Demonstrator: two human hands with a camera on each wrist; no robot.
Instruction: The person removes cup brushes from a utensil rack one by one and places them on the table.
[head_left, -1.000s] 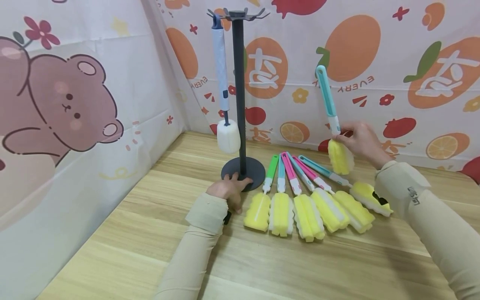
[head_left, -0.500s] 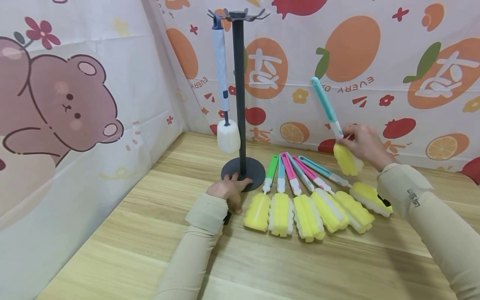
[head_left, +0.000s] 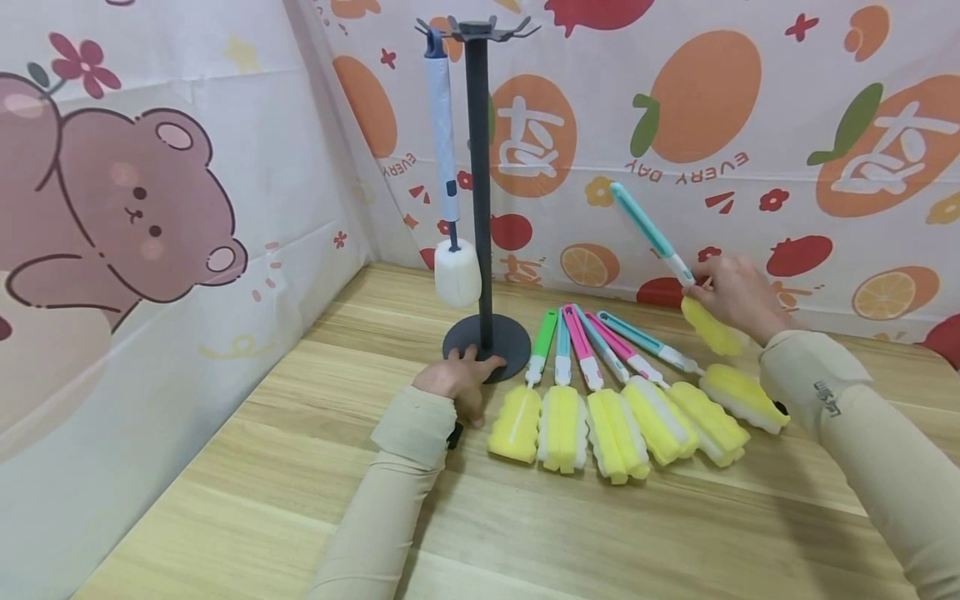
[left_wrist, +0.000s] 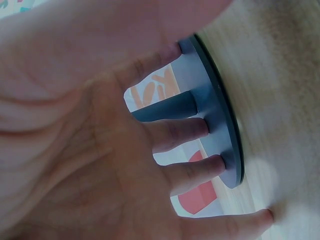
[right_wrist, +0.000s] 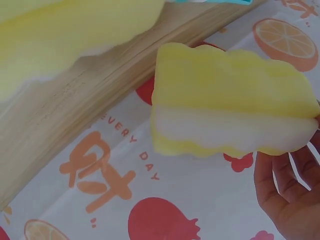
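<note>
My right hand pinches a sponge brush near where its teal and white handle meets the yellow and white sponge head. The brush is held above the table, tilted, with its handle end up and to the left. In the right wrist view its sponge head is seen side-on. My left hand rests spread on the round base of a black rack. Its fingertips press the base, and one finger touches the table, in the left wrist view. A light-blue brush with a white sponge hangs from a hook.
Several sponge brushes lie fanned out right of the rack, handles towards the back, in green, teal and pink. Curtains printed with fruit and a bear stand behind and to the left of the wooden table.
My right hand has moved slightly right and down with the brush, whose handle tips further over to the left. The left hand stays on the base.
</note>
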